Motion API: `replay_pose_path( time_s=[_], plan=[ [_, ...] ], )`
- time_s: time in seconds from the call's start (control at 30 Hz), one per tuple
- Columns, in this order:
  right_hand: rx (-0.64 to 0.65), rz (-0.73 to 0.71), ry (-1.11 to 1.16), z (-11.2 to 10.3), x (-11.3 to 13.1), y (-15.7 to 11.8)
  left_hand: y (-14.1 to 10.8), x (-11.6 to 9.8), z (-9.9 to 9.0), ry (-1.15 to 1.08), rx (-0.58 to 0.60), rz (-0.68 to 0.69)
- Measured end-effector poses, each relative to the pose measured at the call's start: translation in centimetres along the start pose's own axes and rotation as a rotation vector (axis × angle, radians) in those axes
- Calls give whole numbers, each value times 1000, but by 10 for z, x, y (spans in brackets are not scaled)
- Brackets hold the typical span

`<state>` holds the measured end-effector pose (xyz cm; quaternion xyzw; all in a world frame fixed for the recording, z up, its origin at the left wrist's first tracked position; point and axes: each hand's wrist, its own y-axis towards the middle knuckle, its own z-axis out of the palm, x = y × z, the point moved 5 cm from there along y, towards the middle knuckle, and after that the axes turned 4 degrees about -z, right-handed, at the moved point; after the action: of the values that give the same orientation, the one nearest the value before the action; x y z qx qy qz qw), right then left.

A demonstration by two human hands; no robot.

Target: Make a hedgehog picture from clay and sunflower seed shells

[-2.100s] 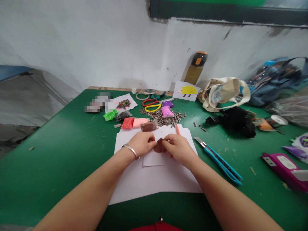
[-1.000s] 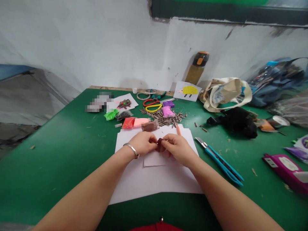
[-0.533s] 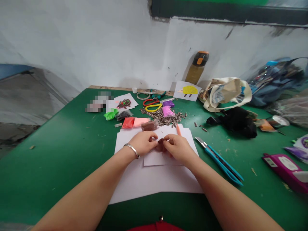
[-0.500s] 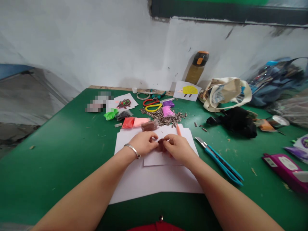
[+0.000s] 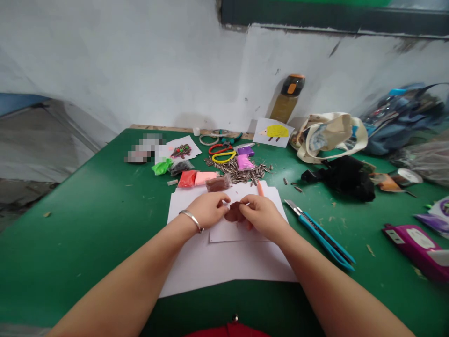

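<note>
**Pinched brown clay**

The right hand curls nearly closed, its fingers gripping the clay's edge above a small card on white paper. The left hand, half curled, sits just beside; its hold cannot be told.

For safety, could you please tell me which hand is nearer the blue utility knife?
Right. The right hand is just left of the blue utility knife; the left hand is farther left.

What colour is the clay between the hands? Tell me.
The clay is reddish-brown, best in the head view.
</note>
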<state>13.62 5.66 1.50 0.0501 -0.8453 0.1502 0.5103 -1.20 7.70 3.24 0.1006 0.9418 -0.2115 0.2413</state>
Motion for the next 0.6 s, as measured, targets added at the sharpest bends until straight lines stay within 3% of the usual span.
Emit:
replay_pose_path(
  time_s=[0.13,0.27,0.37,0.47,0.6],
  plan=[
    [75,-57,252,6,8,-3,-1,0,-6,-172,27,21],
    [95,-59,298,7,7,-3,-4,-8,1,-362,188,91],
    [95,-35,313,6,4,-2,-3,-7,3,-374,181,60],
    [77,-15,259,4,2,0,-2,-5,2,-355,159,24],
    [18,-7,17,0,-2,1,-1,0,-2,-295,105,-9]
  ],
)
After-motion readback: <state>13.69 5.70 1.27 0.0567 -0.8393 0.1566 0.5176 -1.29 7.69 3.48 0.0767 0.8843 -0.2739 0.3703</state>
